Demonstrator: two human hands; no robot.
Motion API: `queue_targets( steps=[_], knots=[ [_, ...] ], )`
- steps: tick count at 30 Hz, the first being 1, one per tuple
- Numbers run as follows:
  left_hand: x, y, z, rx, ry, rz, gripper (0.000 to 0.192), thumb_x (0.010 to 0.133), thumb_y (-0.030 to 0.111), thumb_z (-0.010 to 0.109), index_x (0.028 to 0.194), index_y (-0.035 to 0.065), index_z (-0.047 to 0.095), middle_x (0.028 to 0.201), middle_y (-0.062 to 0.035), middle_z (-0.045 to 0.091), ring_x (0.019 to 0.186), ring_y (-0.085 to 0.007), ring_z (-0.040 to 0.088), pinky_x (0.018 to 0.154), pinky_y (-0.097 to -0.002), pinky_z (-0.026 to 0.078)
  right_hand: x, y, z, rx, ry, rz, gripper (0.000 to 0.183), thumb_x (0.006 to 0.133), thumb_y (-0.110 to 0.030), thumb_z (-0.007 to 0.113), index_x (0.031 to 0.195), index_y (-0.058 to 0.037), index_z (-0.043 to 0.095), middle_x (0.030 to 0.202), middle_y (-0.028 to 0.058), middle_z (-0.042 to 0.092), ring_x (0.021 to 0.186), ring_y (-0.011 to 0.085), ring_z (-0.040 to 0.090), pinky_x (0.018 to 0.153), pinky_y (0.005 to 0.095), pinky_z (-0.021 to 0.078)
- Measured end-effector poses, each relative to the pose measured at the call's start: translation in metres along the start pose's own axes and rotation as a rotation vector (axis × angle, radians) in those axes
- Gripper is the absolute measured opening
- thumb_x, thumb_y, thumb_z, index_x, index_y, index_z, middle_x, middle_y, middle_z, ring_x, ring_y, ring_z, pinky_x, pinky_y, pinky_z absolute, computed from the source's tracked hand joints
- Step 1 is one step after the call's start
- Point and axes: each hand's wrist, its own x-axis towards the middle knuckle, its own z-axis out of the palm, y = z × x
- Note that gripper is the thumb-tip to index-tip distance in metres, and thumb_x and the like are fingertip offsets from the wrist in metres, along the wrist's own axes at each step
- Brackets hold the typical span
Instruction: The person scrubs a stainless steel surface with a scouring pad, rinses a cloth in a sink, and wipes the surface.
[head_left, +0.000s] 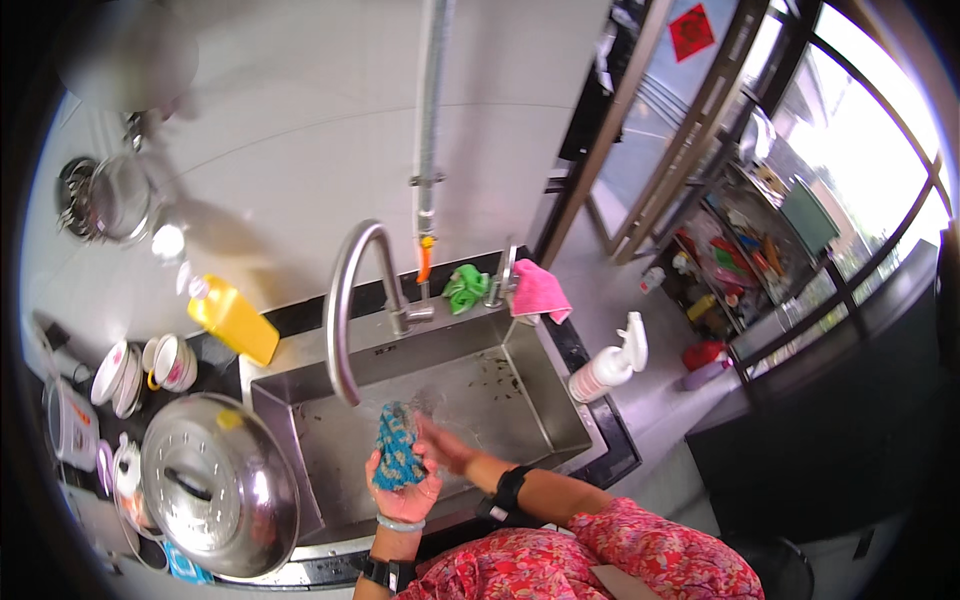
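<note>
My left hand (405, 491) holds a folded blue and grey patterned cloth (397, 448) above the stainless steel sink (337, 450), with the fingers and thumb around its lower part. Blurred, my right hand (442, 444) is beside the cloth's right side; whether it grips the cloth cannot be told. The curved tap (341, 315) arches over the sink, its spout end just above and left of the cloth. Small dark scraps (502, 379) lie on the sink's floor at the right.
Left of the sink are a large metal lid (217, 525), stacked bowls (176, 364) and a yellow bottle (236, 319). Along the back rim lie a green cloth (466, 289) and a pink cloth (538, 291). A white spray bottle (604, 371) stands at the right edge.
</note>
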Motion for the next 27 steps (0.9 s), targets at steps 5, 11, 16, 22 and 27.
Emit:
queue_targets(
  steps=[5, 11, 16, 22, 27],
  knots=[
    [-0.007, -0.026, 0.003, -0.128, 0.047, 0.049, 0.064, 0.089, 0.046, 0.058, 0.145, 0.0169, 0.042, 0.124, -0.0034, 0.059, 0.111, -0.0225, 0.059, 0.081, -0.0412, 0.053, -0.040, -0.026, 0.077, 0.510, -0.524, -0.267, 0.044, 0.098, -0.050, 0.051, 0.129, -0.0179, 0.055, 0.141, 0.0077, 0.051, 0.123, 0.0316, 0.053, 0.103, 0.0475, 0.0456],
    [-0.014, -0.015, 0.017, -0.144, -0.010, -0.061, 0.068, 0.091, 0.046, 0.062, 0.144, 0.0094, 0.041, 0.113, -0.0081, 0.056, 0.097, -0.0205, 0.054, 0.060, -0.0271, 0.049, -0.019, -0.055, 0.066, 0.296, -0.312, -0.048, 0.028, 0.095, -0.027, 0.063, 0.116, -0.0088, 0.057, 0.125, 0.0135, 0.062, 0.107, 0.0253, 0.063, 0.083, 0.0391, 0.0575],
    [-0.040, 0.016, -0.003, 0.173, 0.267, -0.152, 0.062, 0.089, 0.046, 0.066, 0.133, 0.0082, 0.046, 0.101, -0.0095, 0.054, 0.082, -0.0202, 0.051, 0.050, -0.0236, 0.042, -0.007, -0.049, 0.077, -0.062, -0.099, 0.033, 0.029, 0.086, -0.012, 0.066, 0.113, -0.0048, 0.060, 0.097, 0.0101, 0.067, 0.080, 0.0193, 0.066, 0.068, 0.0321, 0.0564],
    [-0.032, 0.012, -0.003, 0.659, 0.633, -0.150, 0.028, 0.090, 0.039, 0.065, 0.105, 0.0191, 0.055, 0.081, -0.0027, 0.056, 0.060, -0.0137, 0.050, 0.037, -0.0209, 0.033, -0.011, -0.051, 0.085, -0.557, -0.040, -0.016, 0.029, 0.078, -0.004, 0.062, 0.106, -0.0108, 0.066, 0.090, 0.0090, 0.064, 0.078, 0.0197, 0.062, 0.066, 0.0349, 0.0517],
    [-0.025, 0.005, -0.012, 0.977, 0.762, -0.093, 0.023, 0.091, 0.038, 0.062, 0.101, 0.0180, 0.057, 0.076, -0.0019, 0.059, 0.052, -0.0132, 0.054, 0.036, -0.0215, 0.033, 0.025, -0.018, 0.072, -0.982, 0.029, -0.403, 0.016, 0.076, -0.003, 0.060, 0.089, -0.0060, 0.068, 0.088, 0.0151, 0.068, 0.077, 0.0277, 0.067, 0.065, 0.0400, 0.0525]
  ],
)
